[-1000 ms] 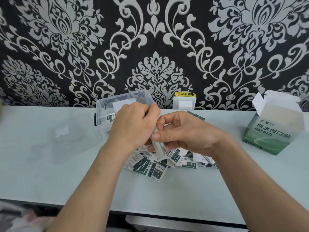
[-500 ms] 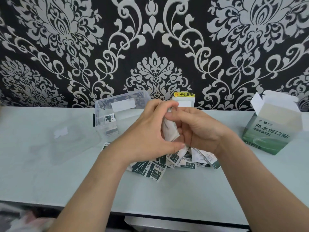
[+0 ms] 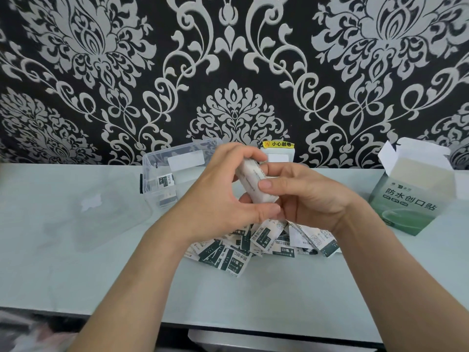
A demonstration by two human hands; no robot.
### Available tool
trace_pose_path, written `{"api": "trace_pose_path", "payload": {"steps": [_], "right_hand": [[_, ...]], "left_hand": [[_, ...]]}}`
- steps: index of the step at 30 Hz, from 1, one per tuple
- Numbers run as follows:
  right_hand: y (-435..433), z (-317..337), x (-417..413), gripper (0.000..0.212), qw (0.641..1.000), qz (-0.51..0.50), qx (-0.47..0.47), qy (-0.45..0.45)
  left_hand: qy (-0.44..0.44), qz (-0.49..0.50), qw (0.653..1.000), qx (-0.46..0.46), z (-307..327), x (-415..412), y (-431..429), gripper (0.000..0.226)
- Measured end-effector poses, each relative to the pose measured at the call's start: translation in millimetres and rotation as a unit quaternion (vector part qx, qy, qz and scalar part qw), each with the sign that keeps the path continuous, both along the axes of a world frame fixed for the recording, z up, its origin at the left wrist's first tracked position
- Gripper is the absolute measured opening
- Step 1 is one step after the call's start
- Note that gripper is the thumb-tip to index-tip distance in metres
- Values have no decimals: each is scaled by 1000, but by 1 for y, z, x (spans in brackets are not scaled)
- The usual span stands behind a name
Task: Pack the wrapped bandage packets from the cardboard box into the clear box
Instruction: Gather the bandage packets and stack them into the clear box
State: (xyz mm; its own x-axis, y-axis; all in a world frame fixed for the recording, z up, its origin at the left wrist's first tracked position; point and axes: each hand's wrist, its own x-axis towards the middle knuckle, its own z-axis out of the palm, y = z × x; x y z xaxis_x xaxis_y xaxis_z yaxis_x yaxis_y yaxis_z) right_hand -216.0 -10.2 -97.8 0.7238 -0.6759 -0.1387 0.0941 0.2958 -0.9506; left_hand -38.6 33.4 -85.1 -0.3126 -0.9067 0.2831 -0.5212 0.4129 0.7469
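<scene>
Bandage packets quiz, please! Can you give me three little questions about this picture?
1. True or false: the clear box already has some packets inside.
2. Where does the loose pile of packets lie? A: inside the clear box; B: on the table; C: on the floor.
3. How many hands hold the stack of packets?
Key: 1 true; 2 B; 3 two, the left hand and the right hand.
</scene>
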Motion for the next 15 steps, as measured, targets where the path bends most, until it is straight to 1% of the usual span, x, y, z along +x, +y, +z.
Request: {"api": "trace_pose_path", "payload": {"steps": [3, 4, 8, 12, 15], "right_hand": [[0, 1, 1, 35, 1000, -18, 5, 5], [1, 1, 3, 27, 1000, -28, 11, 7], [3, 2, 5, 29, 999, -37, 15, 6], [5, 3, 7, 24, 999, -30, 19, -11], [5, 3, 10, 22, 999, -38, 19, -11]], "left_hand": [[-11, 5, 1000, -7, 2, -3, 3, 55], [-16, 8, 1000, -10, 3, -4, 4, 53], [-36, 12, 999, -26, 5, -6, 6, 52], [-58, 12, 998, -22, 5, -5, 6, 54], [-45, 13, 999, -17, 6, -4, 6, 52]]}}
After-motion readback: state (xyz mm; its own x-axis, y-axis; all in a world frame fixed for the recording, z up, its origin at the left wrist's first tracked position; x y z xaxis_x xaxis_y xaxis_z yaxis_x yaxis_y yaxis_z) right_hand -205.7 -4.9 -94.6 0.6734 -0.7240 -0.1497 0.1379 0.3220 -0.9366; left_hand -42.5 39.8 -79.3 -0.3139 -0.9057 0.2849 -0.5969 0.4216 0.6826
